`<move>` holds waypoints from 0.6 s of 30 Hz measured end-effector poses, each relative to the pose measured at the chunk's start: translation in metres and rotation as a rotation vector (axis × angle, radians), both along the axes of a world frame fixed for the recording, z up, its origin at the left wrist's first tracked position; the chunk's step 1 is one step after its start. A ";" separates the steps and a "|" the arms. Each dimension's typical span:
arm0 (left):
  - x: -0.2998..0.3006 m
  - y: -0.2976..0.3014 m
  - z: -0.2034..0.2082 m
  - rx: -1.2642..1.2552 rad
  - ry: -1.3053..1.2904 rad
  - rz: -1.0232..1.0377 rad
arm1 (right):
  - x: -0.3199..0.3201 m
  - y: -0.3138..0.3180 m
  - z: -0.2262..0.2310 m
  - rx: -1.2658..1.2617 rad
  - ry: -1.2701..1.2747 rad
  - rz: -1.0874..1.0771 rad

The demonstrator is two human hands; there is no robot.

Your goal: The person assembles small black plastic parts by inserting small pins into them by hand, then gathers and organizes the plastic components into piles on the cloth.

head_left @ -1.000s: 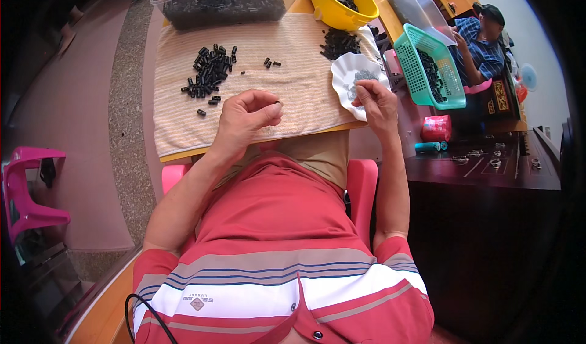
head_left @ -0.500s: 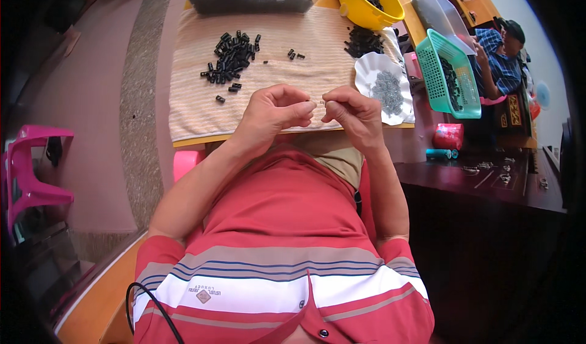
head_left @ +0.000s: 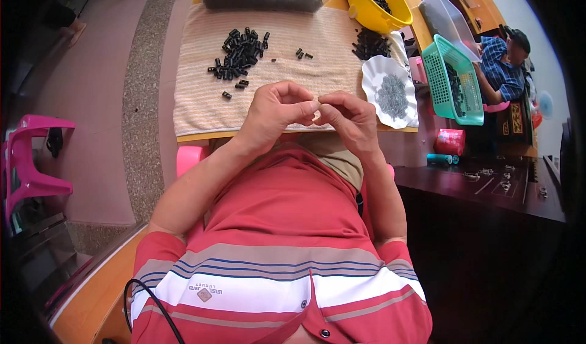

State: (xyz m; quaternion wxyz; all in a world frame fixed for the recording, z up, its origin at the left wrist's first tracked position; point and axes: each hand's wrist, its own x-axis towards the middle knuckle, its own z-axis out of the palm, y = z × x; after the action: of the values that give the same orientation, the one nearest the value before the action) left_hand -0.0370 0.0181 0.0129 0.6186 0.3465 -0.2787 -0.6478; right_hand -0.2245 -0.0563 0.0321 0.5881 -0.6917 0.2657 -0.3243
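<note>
My left hand [head_left: 276, 111] and my right hand [head_left: 350, 117] meet fingertip to fingertip above the near edge of the striped towel [head_left: 201, 109]. Both are pinched closed; whatever sits between the fingers is too small or too hidden to make out. Beyond my left hand lies a pile of short black cylindrical parts [head_left: 243, 52], with a few strays nearer me. Several small black pieces [head_left: 300, 54] rest apart at the towel's middle. Close by my right hand stands a white scalloped dish [head_left: 372, 86] holding many small greyish, shiny pieces [head_left: 392, 95].
A clear bin [head_left: 262, 7] of dark parts and a yellow basin [head_left: 397, 21] stand at the far edge, near a heap of black bits [head_left: 370, 44]. To the right are a green basket [head_left: 439, 78] and a seated person [head_left: 503, 69]. A pink stool [head_left: 46, 161] stands left.
My fingertips have come together from slightly apart. The whole view has shifted a little, so the table things appear slightly right and lower.
</note>
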 end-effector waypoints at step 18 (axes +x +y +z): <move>-0.007 -0.001 -0.002 -0.044 -0.151 0.126 | 0.004 -0.001 -0.010 -0.074 0.003 -0.046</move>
State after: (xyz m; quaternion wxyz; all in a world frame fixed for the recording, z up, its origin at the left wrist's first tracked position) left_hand -0.0436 0.0172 0.0110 0.6427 0.3976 -0.3165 -0.5733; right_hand -0.2202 -0.0577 0.0222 0.5540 -0.7072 0.2703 -0.3463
